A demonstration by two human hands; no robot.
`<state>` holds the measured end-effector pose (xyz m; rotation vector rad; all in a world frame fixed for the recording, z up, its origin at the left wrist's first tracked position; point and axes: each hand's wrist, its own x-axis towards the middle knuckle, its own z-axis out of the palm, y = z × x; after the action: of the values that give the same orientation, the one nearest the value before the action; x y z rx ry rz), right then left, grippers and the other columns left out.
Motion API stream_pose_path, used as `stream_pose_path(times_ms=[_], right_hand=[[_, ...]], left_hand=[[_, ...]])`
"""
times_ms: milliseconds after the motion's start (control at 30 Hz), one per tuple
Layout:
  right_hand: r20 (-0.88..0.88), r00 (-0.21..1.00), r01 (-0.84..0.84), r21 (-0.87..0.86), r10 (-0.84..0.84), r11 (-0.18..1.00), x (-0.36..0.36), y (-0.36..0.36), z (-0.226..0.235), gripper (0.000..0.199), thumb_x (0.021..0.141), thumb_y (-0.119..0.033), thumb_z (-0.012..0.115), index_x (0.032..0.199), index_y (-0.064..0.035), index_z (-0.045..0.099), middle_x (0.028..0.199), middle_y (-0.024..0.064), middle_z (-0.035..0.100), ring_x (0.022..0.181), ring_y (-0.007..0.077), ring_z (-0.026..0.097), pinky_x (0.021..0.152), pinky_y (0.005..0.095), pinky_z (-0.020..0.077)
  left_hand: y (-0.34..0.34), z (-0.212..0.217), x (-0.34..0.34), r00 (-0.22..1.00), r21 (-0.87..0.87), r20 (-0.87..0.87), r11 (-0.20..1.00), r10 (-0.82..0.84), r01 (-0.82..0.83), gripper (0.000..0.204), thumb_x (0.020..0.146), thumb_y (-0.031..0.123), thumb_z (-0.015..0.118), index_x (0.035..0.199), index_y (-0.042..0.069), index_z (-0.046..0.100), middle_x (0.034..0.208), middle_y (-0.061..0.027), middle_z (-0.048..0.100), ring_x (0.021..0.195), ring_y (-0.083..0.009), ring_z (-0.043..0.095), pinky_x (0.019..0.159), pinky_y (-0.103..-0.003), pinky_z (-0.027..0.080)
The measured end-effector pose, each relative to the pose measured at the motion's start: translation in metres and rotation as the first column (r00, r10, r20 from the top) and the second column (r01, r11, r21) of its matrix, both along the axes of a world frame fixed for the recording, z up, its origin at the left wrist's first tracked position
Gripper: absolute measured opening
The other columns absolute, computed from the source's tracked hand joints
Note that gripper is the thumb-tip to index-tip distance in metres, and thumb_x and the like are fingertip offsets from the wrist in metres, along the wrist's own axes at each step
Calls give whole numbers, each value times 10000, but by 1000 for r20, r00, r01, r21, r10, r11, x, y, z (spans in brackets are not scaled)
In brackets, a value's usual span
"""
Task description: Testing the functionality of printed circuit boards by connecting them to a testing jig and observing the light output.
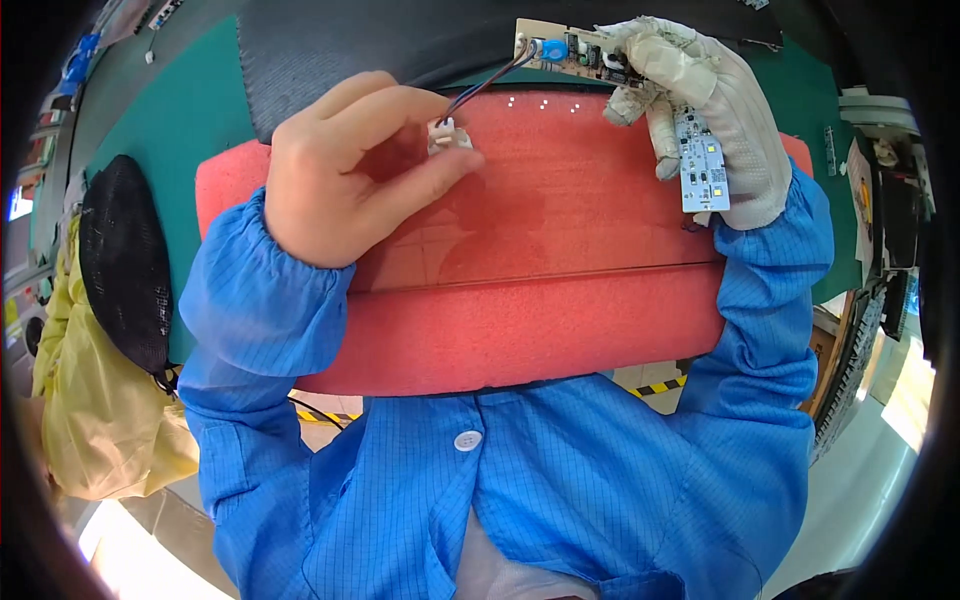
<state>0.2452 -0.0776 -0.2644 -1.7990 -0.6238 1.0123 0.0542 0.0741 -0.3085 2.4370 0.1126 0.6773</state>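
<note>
The bare left hand (350,165) has a narrow grip, thumb and forefinger pinching a small white plastic connector (447,138) above the red foam pad (520,345). Thin dark and blue wires (487,86) run up and rightward from it to a narrow beige circuit board (582,54). That board lies right of the left grip and farther from the person, its long axis nearly sideways. Its right end is in the grip of the nearer, white-gloved right hand (705,100), which also holds a slim white LED strip (704,172), long axis pointing toward the person.
</note>
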Motion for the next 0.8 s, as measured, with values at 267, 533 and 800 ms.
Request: stream_pose_path(times_ms=[267, 533, 800], right_hand=[[75, 982, -186, 276, 172, 943, 21, -9, -21, 460, 870, -372, 524, 1099, 23, 579, 823, 124, 662, 490, 101, 564, 447, 206, 471], [108, 978, -202, 305, 177, 931, 24, -10, -40, 413, 887, -331, 531, 1138, -6, 578, 703, 92, 637, 418, 59, 528, 394, 163, 447], [111, 981, -186, 313, 159, 931, 25, -7, -43, 459, 870, -343, 554, 1160, 13, 549, 730, 125, 643, 445, 79, 547, 411, 170, 466]], left_hand=[[-1, -2, 7, 1000, -75, -1, 997, -7, 7, 159, 714, 84, 738, 820, 11, 646, 661, -86, 562, 563, -178, 566, 510, -271, 446], [-5, -7, 7, 996, -68, -24, 993, 90, -92, 152, 768, 136, 698, 823, -4, 673, 672, -121, 589, 577, -235, 584, 530, -288, 465], [-2, -16, 11, 995, -102, 44, 991, 89, -84, 150, 777, 141, 695, 821, -1, 676, 704, -116, 626, 583, -201, 605, 542, -263, 476]])
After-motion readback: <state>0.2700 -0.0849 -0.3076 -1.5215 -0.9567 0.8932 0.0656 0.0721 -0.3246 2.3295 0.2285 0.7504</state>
